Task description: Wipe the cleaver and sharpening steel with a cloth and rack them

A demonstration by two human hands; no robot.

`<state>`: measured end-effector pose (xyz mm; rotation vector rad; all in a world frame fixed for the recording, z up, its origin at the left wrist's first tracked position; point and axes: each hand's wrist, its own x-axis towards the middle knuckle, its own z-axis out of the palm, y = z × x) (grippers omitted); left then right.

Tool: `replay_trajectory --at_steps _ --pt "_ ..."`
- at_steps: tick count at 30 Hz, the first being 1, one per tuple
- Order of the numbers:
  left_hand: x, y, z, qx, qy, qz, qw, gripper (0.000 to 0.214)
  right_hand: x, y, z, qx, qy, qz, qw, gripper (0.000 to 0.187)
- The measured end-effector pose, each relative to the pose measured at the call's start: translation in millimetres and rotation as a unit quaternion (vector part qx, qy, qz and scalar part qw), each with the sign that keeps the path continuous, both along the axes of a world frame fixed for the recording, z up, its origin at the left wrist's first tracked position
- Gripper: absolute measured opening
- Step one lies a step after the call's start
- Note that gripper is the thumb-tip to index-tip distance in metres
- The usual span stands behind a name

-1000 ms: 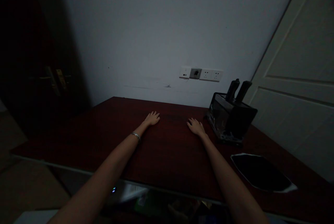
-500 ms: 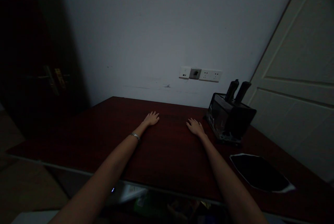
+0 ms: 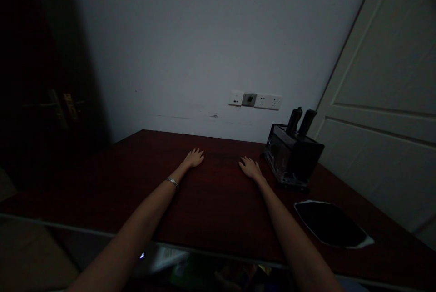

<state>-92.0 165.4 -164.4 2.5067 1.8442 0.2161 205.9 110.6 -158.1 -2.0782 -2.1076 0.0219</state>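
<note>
Both arms reach forward over a dark red wooden table (image 3: 218,210). My left hand (image 3: 194,158) lies palm down on the tabletop, fingers spread, with nothing in it; a silver bracelet (image 3: 173,182) circles that wrist. To its right, my right hand (image 3: 250,167) also rests flat on the wood, fingers apart and holding nothing. Just beyond the right hand on that side stands a black knife block (image 3: 293,155) with two black handles (image 3: 300,122) sticking up from its top. The hand does not appear to touch it.
A black sheet with a pale edge (image 3: 332,224) lies at the table's right. Wall sockets (image 3: 255,100) sit above the back edge. A white panelled door (image 3: 381,115) is at right, a dark door with a handle (image 3: 57,106) at left. Dim items show under the front edge.
The whole view has shifted slightly, so everything sits a little further left and lower. Both hands stay flat in the same places on the table.
</note>
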Motion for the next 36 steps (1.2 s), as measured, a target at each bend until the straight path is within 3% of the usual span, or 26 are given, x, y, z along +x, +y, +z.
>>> replay_trajectory --at_steps 36 --pt "-2.5 0.7 1.0 0.004 -0.031 -0.002 1.000 0.055 -3.2 -6.9 5.5 0.007 0.026 0.007 1.000 0.055"
